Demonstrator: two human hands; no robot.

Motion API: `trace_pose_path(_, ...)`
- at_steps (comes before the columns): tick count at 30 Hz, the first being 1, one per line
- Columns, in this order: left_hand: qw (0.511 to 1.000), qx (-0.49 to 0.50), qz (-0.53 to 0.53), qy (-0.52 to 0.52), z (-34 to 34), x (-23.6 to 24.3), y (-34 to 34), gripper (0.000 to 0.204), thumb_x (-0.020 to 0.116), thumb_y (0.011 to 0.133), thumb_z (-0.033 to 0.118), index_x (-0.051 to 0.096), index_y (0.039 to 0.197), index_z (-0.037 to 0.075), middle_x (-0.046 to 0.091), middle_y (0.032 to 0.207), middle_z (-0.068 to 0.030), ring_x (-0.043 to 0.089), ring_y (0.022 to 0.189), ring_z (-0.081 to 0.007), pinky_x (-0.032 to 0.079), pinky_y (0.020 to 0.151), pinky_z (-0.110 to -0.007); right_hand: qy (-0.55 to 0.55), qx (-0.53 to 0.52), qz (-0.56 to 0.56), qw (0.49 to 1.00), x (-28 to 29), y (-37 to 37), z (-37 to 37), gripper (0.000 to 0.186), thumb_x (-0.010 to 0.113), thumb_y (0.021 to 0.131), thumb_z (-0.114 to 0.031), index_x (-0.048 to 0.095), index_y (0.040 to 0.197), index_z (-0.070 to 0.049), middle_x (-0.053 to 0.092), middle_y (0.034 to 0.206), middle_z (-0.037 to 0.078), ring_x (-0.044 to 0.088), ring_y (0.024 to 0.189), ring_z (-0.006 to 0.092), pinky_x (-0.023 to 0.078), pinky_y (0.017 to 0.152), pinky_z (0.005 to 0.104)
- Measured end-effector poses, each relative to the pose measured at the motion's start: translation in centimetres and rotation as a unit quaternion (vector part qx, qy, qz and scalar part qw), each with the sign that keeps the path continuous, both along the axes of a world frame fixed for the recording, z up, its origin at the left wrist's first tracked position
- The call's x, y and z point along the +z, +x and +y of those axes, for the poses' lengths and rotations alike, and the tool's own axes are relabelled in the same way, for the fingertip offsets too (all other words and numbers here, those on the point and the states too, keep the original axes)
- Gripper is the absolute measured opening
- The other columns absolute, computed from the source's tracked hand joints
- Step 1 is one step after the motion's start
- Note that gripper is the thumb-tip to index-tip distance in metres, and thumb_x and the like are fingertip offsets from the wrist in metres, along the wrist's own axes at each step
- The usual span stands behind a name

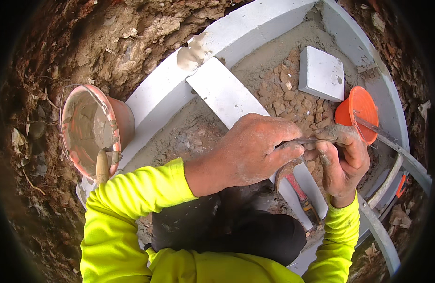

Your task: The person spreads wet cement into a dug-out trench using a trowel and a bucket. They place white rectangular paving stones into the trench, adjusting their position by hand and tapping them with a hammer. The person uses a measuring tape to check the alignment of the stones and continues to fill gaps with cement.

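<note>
My left hand point(253, 151) reaches in from a bright yellow sleeve and pinches one end of a thin grey metal piece point(308, 140). My right hand point(344, 160), dusted with mortar, grips the other end. Both hands hover over a long white block point(224, 92) that lies slantwise on the sandy, stony pit floor. Just below the hands lies a hammer with a red handle point(297, 188), partly hidden by my left fingers.
An orange bucket of grey mortar point(88, 127) with a trowel handle point(102, 165) stands at the left on the earth bank. A curved wall of white blocks point(246, 26) rings the pit. A square white block point(321, 73), a small orange bucket point(361, 111) and a metal strip point(392, 144) lie at the right.
</note>
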State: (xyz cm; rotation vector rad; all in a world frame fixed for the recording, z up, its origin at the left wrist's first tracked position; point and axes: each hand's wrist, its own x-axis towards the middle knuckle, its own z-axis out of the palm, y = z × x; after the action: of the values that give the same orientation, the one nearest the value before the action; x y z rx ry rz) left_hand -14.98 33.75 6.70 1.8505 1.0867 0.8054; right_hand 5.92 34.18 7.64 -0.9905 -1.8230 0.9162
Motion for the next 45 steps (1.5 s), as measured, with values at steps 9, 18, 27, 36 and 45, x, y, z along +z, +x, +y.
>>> trace_pose_path(9,0.986,0.146,-0.024,-0.08,1.3,-0.6,-5.5,0.016,0.058,0.091,0.013,0.066,0.098,0.001,0.068,0.081,-0.0108,0.066,0.077,-0.0211,0.05,0.072,-0.034,-0.164,-0.111,-0.107,0.974,-2.8,2.2,-4.0,0.025,0.075,0.082,-0.007,0.062,0.101,0.004,0.06,0.084,0.013,0.062,0.073,0.0176,0.049,0.066,0.0282)
trace_pose_path(18,0.944,0.314,0.086,0.056,5.6,-10.3,-13.1,0.017,0.069,0.082,0.01,0.075,0.096,0.004,0.068,0.088,-0.0092,0.064,0.081,-0.0205,0.048,0.078,-0.03,-0.142,-0.097,-0.454,0.874,-6.0,9.8,-16.3,0.045,0.079,0.073,-0.015,0.06,0.11,0.002,0.054,0.098,0.021,0.053,0.091,0.0406,0.044,0.078,0.0472)
trace_pose_path(27,0.933,0.227,0.266,0.078,5.1,-11.3,-11.3,0.014,0.071,0.08,0.018,0.076,0.092,0.011,0.071,0.095,-0.0076,0.065,0.093,-0.0304,0.052,0.082,-0.039,-0.125,-0.138,-0.395,0.9,-7.3,9.8,-18.4,0.035,0.069,0.08,-0.008,0.053,0.11,0.004,0.051,0.095,0.023,0.053,0.085,0.0417,0.044,0.075,0.0468)
trace_pose_path(36,0.919,0.38,-0.086,0.067,8.3,-10.9,-13.4,0.011,0.066,0.084,0.004,0.069,0.093,0.0,0.069,0.085,-0.0047,0.062,0.076,-0.0104,0.049,0.073,-0.025,-0.267,-0.199,-0.101,0.937,-5.1,9.9,-17.2,0.023,0.066,0.088,-0.015,0.052,0.1,-0.002,0.048,0.081,0.007,0.049,0.072,0.0163,0.041,0.064,0.0287)
trace_pose_path(45,0.923,0.36,0.072,0.115,7.3,-13.2,-13.3,0.017,0.071,0.074,0.008,0.067,0.089,0.003,0.067,0.08,-0.0112,0.063,0.067,-0.0234,0.051,0.067,-0.031,-0.153,-0.157,-0.025,0.975,-2.8,5.6,-7.8,0.013,0.062,0.092,-0.013,0.052,0.091,-0.004,0.05,0.064,-0.002,0.048,0.054,0.0071,0.037,0.051,0.0226)
